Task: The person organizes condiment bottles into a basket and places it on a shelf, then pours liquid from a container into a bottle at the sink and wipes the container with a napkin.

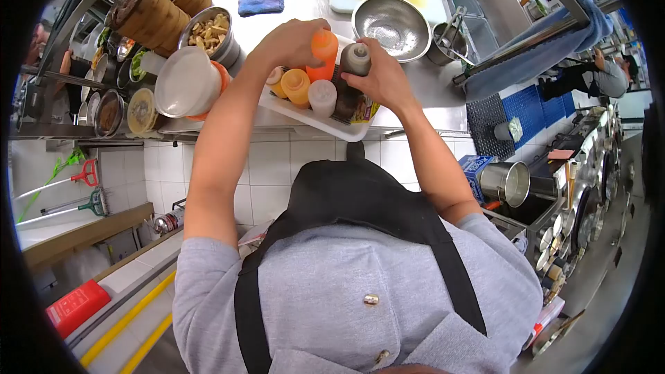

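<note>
The steel counter (431,114) carries a white tray (317,124) at its near edge, one corner seeming to jut past it; pressing hard there could tip the lot. A steel bowl (393,26) sits beyond the tray's right side, where the right hand (385,82) might clip it (I'd shift it myself). That hand's thumb and fingers close partway around a grey-topped squeeze bottle (357,61); the left hand (292,43) curls around an orange squeeze bottle (321,52). Both bottles stand toward the tray's far edge, crowded enough that a careless tug could topple the smaller pale bottle (323,99).
</note>
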A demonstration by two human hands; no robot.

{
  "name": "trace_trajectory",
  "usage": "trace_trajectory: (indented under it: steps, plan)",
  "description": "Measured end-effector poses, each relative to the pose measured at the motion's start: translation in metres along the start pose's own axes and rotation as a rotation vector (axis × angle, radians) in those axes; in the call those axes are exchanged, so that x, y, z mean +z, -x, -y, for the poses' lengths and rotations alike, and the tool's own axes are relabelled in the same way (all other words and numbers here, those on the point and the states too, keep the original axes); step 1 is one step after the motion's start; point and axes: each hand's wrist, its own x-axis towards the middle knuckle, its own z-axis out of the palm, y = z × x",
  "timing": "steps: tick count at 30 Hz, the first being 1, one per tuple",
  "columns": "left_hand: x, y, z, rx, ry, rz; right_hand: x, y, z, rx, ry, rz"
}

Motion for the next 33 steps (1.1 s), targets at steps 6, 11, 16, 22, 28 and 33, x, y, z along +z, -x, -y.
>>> trace_trajectory:
  steps: [6,11,16,22,28,33]
  plan:
    - [-0.002,0.003,-0.01,-0.014,0.127,-0.006,0.003,0.006,-0.01,-0.077,0.057,-0.102]
    - [0.014,-0.014,-0.001,0.034,0.008,-0.02,0.001,0.003,-0.009,-0.07,0.044,-0.062]
    - [-0.012,-0.003,0.013,-0.058,-0.154,0.019,-0.006,0.005,-0.004,-0.019,0.014,-0.023]
    - [0.02,-0.026,0.071,-0.067,-0.068,0.266,0.001,0.007,-0.009,0.027,-0.038,0.003]
    - [0.023,-0.027,0.089,-0.104,-0.251,0.121,-0.001,0.01,-0.002,0.036,-0.058,0.01]
    - [0.025,-0.023,0.1,-0.141,-0.167,0.091,0.01,0.027,-0.026,-0.088,0.05,-0.279]
